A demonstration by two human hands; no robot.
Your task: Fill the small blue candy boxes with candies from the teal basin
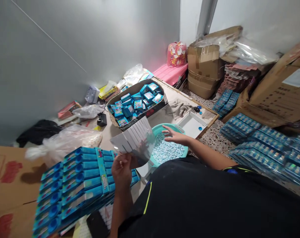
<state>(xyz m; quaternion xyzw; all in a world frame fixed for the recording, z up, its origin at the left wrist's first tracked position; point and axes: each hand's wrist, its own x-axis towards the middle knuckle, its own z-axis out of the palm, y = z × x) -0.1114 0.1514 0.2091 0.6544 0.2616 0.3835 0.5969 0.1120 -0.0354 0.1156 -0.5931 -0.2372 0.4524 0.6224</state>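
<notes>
My desk [170, 90] bears an open carton [152, 112] of blue boxes [138, 104]. Beside it is my teal basin [186, 149] of pellets [168, 150]. My left fingers [125, 158] grip a clear plastic sheet [137, 140]; my right fingers [169, 134] spread open above the pellets.

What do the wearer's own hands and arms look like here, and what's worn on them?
Left hand and right hand are ungloved, forearms bare, with no watch visible. The black top has short sleeves, thin yellow-green trim and a blue patch near the right cuff.
</notes>
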